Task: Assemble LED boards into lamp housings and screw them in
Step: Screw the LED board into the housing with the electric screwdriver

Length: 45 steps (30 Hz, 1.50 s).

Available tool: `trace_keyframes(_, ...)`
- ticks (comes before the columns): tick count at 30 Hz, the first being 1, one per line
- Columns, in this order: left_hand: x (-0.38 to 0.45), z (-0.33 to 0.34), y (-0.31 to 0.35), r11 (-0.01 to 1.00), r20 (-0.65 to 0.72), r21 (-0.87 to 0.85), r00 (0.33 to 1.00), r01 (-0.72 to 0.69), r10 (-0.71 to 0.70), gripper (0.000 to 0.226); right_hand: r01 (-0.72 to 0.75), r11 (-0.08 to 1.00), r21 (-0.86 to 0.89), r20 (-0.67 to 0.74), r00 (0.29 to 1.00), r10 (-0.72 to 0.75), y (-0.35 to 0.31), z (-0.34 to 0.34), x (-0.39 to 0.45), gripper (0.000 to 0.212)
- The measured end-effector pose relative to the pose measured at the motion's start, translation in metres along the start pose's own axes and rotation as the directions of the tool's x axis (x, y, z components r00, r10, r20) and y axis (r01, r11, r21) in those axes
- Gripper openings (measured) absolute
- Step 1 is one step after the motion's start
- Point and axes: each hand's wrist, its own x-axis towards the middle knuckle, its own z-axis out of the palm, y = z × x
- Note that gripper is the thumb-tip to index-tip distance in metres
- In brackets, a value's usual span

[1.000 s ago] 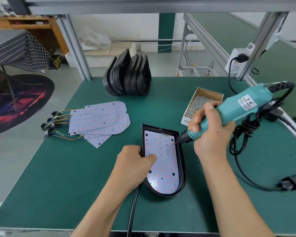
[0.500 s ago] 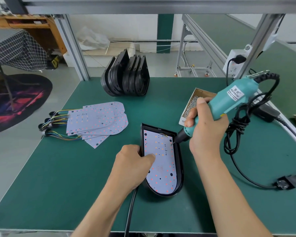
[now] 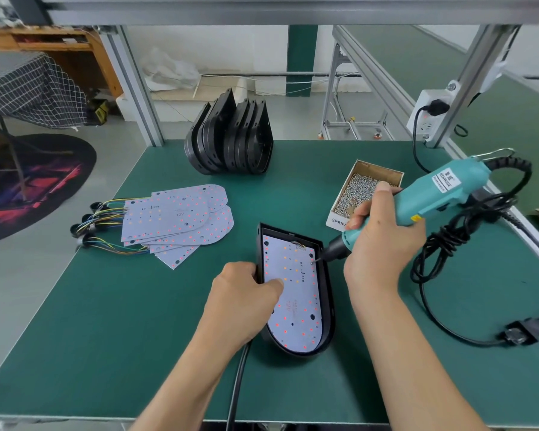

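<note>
A black lamp housing lies flat on the green table, with a white LED board seated inside it. My left hand grips the housing's left rim, thumb pressed on the board. My right hand holds a teal electric screwdriver tilted down to the left. Its bit tip touches a screw near the board's upper right edge.
An open cardboard box of screws sits behind my right hand. Loose LED boards with coloured wires lie fanned at the left. Several empty black housings stand at the back. The screwdriver's black cable coils at the right.
The screwdriver's bit has come down and left from the housing's right rim onto the board's upper right edge. My left hand has stayed on the housing.
</note>
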Motion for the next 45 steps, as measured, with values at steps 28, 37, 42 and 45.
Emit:
trace_keyframes(28,0.0003,-0.0009,0.0018,1.000,0.024,0.013,1.000,0.001,-0.001,0.026,-0.053,0.994,0.100,0.129,0.991,0.040,0.0013,-0.0043,0.0013,0.026)
trace_keyframes(37,0.0007,0.0001,0.0013,1.000,0.017,0.000,1.000,0.021,-0.021,0.034,-0.048,0.996,0.081,0.119,0.992,0.038,0.0017,-0.0073,0.0008,0.022)
trace_keyframes(42,0.0007,0.0003,0.0012,1.000,0.015,0.005,1.000,0.021,-0.022,0.026,-0.054,0.995,0.084,0.112,0.993,0.044,0.0022,-0.0069,0.0004,0.028)
trace_keyframes(45,0.0010,0.0007,0.0007,1.000,0.019,0.007,1.000,0.017,-0.018,0.026,-0.053,0.996,0.071,0.096,0.994,0.046,0.0034,-0.0071,0.0013,0.027)
